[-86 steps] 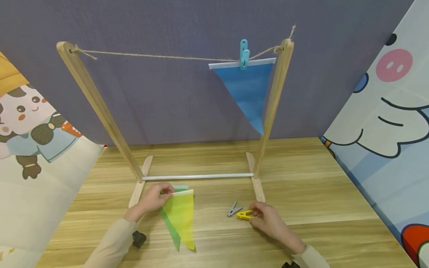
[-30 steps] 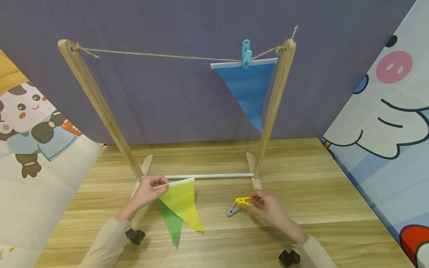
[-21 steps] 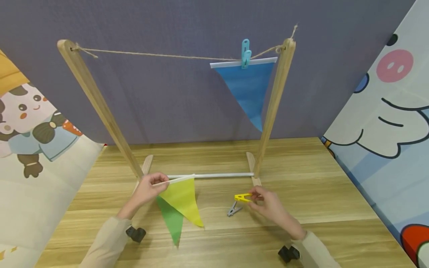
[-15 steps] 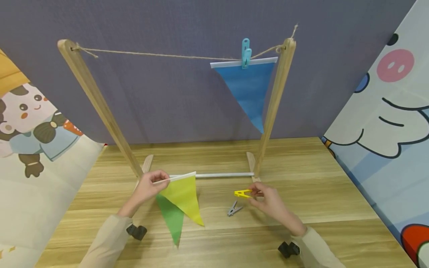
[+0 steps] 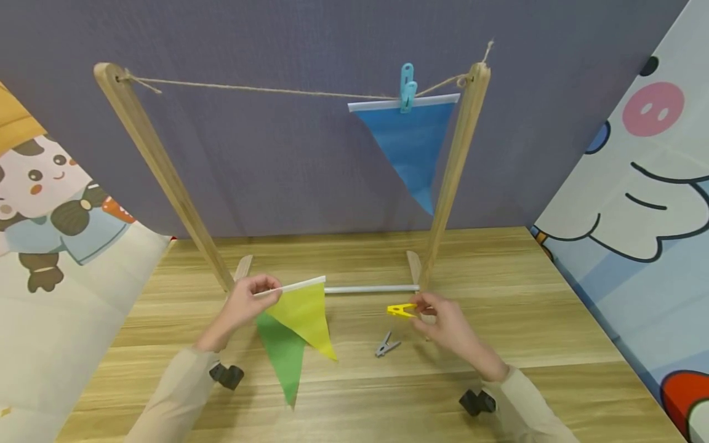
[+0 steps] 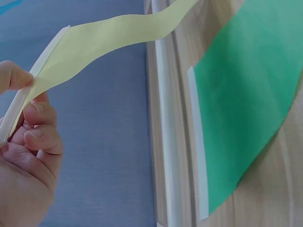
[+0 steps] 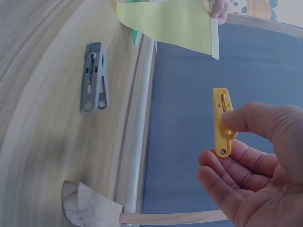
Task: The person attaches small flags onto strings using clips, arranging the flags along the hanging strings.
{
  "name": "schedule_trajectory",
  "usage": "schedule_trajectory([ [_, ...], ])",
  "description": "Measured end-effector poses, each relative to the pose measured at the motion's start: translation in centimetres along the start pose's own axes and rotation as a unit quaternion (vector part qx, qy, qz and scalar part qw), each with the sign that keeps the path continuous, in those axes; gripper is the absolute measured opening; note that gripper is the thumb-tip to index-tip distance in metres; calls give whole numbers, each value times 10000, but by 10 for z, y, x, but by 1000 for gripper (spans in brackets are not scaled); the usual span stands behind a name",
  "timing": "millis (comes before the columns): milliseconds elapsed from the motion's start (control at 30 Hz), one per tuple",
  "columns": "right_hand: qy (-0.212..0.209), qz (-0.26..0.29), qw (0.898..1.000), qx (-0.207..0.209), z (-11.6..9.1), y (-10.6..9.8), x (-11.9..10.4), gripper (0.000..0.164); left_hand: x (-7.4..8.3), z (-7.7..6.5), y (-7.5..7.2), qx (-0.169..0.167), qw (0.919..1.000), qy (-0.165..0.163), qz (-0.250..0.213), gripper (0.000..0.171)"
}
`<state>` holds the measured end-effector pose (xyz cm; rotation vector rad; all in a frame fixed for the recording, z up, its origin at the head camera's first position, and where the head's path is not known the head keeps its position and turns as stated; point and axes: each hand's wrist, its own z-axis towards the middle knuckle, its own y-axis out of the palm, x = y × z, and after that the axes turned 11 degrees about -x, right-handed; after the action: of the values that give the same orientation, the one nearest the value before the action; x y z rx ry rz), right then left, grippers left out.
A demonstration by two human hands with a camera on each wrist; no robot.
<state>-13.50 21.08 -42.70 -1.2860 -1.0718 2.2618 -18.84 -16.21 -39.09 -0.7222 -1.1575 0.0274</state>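
My left hand pinches the white top strip of a yellow pennant, which hangs above the table. Below it a green pennant lies on the wood, its white strip showing in the left wrist view. Between thumb and fingers my right hand holds a yellow clothespin by its handle ends, raised off the table. A grey clothespin lies on the table just below. From the twine hangs a blue pennant, clipped by a light-blue clothespin.
Two wooden posts on wooden feet carry the twine, joined low down by a white rod. Behind the frame stands a grey-blue panel. Printed cartoon walls flank the wooden table on both sides.
My left hand has lifted the yellow pennant off the green one. My right hand has raised the yellow clothespin away from the grey one, which stays put.
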Motion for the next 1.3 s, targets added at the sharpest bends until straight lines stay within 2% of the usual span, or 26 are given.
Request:
schedule_trajectory([
  [133, 0, 18, 10000, -58, 4, -4, -3, 28, 11, 2, -3, 11, 10000, 30, -86, 3],
  [333, -17, -37, 9999, -99, 10, -9, -5, 27, 14, 5, -5, 83, 9997, 158, -157, 3],
  [533, 54, -184, 9997, -173, 16, -15, -10, 26, 15, 7, -8, 80, 9998, 92, -149, 3],
  [900, -29, -138, 9997, -197, 28, -25, -18, 24, 25, 11, -12, 55, 10000, -69, -38, 3],
  [967, -104, -161, 9997, -167, 31, -26, -18, 25, 23, 12, -13, 56, 10000, -1, -5, 3],
  [1100, -186, -126, 9997, -135, 36, -28, -19, 25, 9, 17, -14, 73, 9999, 116, 59, 3],
  [1200, -175, -87, 9997, -141, 39, -30, -21, 25, -1, 21, -15, 99, 9999, 63, 113, 3],
  [1300, -183, -101, 9997, -135, 42, -33, -23, 26, -3, 23, -17, 130, 9998, 5, 144, 3],
])
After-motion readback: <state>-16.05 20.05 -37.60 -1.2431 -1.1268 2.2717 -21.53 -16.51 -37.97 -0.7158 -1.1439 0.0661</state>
